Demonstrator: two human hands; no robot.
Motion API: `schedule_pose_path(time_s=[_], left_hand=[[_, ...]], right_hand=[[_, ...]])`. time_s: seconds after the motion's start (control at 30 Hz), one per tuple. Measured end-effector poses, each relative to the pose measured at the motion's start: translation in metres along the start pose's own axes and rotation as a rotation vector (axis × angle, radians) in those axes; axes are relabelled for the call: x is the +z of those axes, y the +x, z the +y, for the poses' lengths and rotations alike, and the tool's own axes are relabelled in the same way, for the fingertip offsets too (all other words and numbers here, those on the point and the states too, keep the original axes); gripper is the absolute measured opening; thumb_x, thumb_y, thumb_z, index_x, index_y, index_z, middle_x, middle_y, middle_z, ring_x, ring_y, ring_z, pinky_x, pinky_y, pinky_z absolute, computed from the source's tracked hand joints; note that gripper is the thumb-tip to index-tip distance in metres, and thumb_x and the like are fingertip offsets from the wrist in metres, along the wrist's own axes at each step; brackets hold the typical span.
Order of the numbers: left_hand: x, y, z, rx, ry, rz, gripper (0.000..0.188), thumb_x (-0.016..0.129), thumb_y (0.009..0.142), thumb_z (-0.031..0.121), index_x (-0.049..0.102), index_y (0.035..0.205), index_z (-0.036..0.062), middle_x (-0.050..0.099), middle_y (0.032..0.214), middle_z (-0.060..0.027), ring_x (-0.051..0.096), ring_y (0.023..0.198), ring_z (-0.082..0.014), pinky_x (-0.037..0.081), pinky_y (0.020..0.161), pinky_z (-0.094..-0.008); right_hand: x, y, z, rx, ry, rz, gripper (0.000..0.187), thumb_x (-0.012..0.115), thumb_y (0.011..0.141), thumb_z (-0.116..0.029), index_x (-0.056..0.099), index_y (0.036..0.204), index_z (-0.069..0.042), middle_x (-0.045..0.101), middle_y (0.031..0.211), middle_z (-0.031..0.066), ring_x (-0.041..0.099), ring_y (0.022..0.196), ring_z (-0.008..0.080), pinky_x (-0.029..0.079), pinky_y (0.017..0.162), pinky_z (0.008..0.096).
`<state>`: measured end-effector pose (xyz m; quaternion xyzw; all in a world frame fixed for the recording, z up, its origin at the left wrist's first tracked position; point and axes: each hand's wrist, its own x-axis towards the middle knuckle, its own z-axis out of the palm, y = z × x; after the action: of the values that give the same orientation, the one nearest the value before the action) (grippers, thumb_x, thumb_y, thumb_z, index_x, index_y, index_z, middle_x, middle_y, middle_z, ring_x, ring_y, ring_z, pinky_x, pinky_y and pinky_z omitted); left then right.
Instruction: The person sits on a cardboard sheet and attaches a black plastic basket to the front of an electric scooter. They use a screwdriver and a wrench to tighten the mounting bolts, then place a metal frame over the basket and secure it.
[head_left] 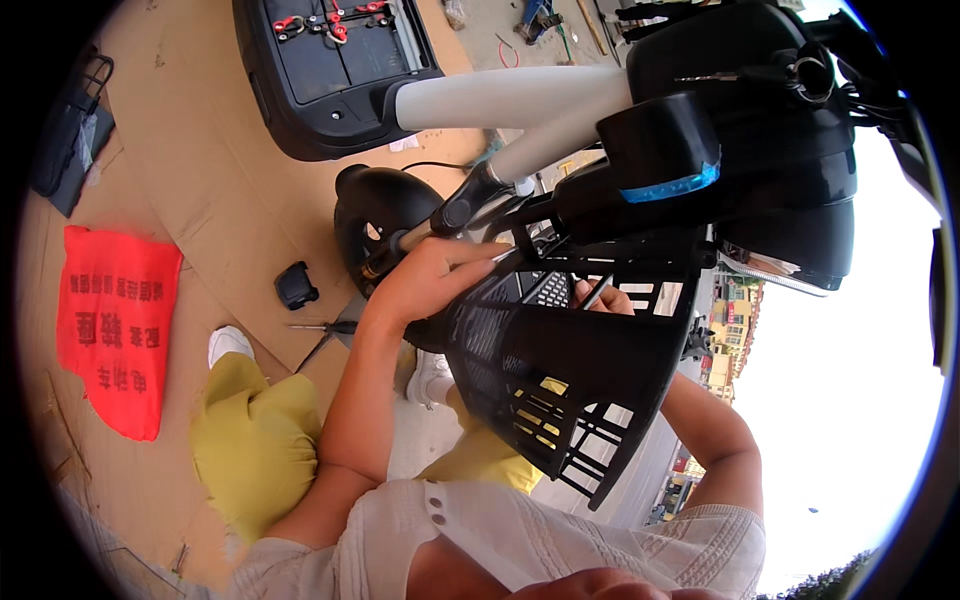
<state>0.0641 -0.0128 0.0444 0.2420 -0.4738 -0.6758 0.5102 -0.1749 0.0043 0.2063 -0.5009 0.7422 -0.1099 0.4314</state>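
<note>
A black slatted plastic basket (520,350) hangs at the front of a black and silver electric scooter. My left hand (435,280) reaches beside the basket's back edge. Its thumb and fingers are pinched at the black mounting bracket (540,240), with a small pale metal tip showing at the fingertips. Within the basket's opening, my right hand (612,298) has its fingers closed round a thin metal rod-shaped tool (597,291); the basket wall hides part of the hand. Just past the left wrist stands the black front mudguard (380,215).
Cardboard (200,190) covers the ground at left. On it lie a screwdriver (325,328), a black plastic cap (296,286) and a red bag (120,330). An open battery compartment (335,65) with red terminals is at the top. Keys (810,78) hang near the handlebar.
</note>
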Motion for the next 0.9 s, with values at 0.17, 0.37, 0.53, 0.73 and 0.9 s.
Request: schedule_pose_path(time_s=[0.17,0.37,0.53,0.73,0.9], left_hand=[[0.004,0.002,0.000,0.016,-0.105,0.022,0.033,0.060,0.094,0.017,0.064,0.121,-0.0008,0.071,0.097,-0.0077,0.059,0.088,-0.0090,0.047,0.083,-0.0252],[0.002,0.003,0.009,0.012,-0.045,0.006,0.032,0.060,0.093,0.015,0.065,0.119,-0.0012,0.071,0.094,-0.0076,0.060,0.085,-0.0095,0.047,0.081,-0.0250],[-0.001,0.000,0.010,-0.061,-0.069,-0.017,0.034,0.061,0.093,0.016,0.063,0.122,-0.0016,0.070,0.112,-0.0125,0.061,0.098,-0.0124,0.046,0.090,-0.0270],[0.003,0.001,0.001,-0.007,-0.038,0.024,0.033,0.061,0.092,0.015,0.064,0.120,-0.0024,0.071,0.106,-0.0109,0.061,0.094,-0.0122,0.047,0.087,-0.0264],[0.006,-0.001,-0.004,-0.005,-0.100,0.067,0.032,0.061,0.093,0.015,0.065,0.119,-0.0032,0.070,0.102,-0.0057,0.059,0.091,-0.0094,0.046,0.084,-0.0244]], right_hand=[[0.012,-0.004,0.001,-0.242,-0.526,0.268,0.038,0.051,0.100,-0.033,0.051,0.080,-0.001,0.046,0.062,0.0092,0.042,0.062,0.0175,0.042,0.060,0.0352],[0.000,0.001,-0.009,-0.199,-0.455,0.110,0.045,0.053,0.099,-0.037,0.053,0.078,0.003,0.053,0.067,0.0056,0.049,0.066,0.0168,0.044,0.064,0.0346],[-0.015,0.020,0.012,-0.046,-0.022,-0.217,0.051,0.046,0.100,-0.047,0.050,0.068,-0.008,0.038,0.049,-0.0009,0.034,0.037,0.0077,0.028,0.034,0.0242],[-0.030,0.035,0.019,0.306,0.315,-0.558,0.042,0.041,0.099,-0.043,0.042,0.069,-0.013,0.023,0.049,-0.0061,0.024,0.039,0.0067,0.021,0.037,0.0237],[-0.014,0.015,0.000,0.062,0.196,-0.371,0.034,0.046,0.099,-0.032,0.048,0.078,-0.005,0.037,0.058,0.0007,0.035,0.045,0.0114,0.030,0.039,0.0249]])
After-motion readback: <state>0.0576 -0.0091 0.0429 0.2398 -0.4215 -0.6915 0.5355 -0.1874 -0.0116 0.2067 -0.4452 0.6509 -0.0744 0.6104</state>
